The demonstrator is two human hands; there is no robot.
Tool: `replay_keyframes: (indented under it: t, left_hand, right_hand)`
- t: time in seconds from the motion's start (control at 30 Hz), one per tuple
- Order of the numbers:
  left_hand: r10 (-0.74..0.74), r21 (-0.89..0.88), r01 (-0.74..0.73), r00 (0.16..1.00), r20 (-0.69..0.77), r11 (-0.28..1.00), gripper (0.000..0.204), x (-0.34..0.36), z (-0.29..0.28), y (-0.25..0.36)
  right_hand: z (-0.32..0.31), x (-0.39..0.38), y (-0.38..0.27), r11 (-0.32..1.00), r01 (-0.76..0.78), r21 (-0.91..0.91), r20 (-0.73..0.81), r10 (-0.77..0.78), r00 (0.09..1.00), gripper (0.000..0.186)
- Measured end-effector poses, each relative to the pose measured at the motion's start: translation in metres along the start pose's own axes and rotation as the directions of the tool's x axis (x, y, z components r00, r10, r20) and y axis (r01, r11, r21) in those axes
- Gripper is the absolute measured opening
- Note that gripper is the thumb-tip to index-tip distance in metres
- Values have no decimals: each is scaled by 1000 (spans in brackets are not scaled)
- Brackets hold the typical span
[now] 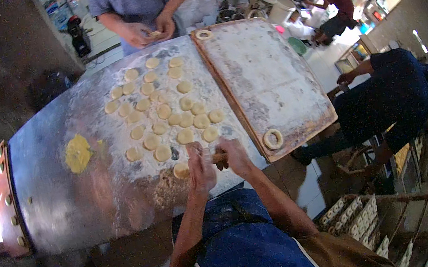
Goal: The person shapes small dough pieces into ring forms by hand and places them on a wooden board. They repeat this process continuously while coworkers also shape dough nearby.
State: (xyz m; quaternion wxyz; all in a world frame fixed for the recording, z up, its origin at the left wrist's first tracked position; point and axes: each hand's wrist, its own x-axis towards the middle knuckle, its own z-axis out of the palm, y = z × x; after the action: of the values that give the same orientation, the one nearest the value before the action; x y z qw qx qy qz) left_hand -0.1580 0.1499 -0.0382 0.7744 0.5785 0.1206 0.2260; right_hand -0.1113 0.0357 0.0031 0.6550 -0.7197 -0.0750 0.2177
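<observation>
My left hand [200, 168] and my right hand [235, 158] are close together over the table's front edge, both smeared by motion. A small tan piece [219, 157] shows between them, too blurred to name. The fingers of both look curled in around it. One pale dough disc [181, 170] lies just left of my left hand. Beyond my hands, several more flat round dough discs [184, 136] are scattered over the floured metal table [51, 185]. On the floured board [282, 64] at the right, one dough ring [273, 139] lies at the near corner and another ring [203, 34] at the far left corner.
A soft yellow mass [78, 154] sits on the table's left half. Brownish crumbs [169, 190] lie near the front edge. Across the table a person [147, 13] holds a small piece of dough. Another person [390, 91] bends beside a rack of trays [355, 217] at the right.
</observation>
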Motion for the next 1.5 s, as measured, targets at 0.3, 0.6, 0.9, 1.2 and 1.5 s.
replay_keyframes:
  t: [0.3, 0.6, 0.9, 1.2, 1.5]
  left_hand:
    - [147, 636, -277, 957, 250, 720, 27, 9, 28, 0]
    - [-128, 561, 26, 982, 142, 827, 23, -2, 89, 5]
    - [-220, 113, 204, 963, 156, 972, 31, -4, 135, -65]
    - [-345, -157, 355, 934, 89, 921, 41, -24, 167, -109]
    - [-40, 175, 76, 979, -201, 982, 41, 2, 174, -113]
  right_hand:
    - [-19, -10, -8, 923, -130, -363, -151, 79, 985, 48]
    - [-80, -14, 6, 894, 0, -449, 40, 20, 999, 49]
    - [-150, -14, 36, 925, 281, -255, 31, -283, 959, 60]
    - [-216, -19, 41, 831, 502, -239, 212, -460, 862, 35]
    - [-232, -3, -31, 859, 501, -104, 185, -479, 858, 24]
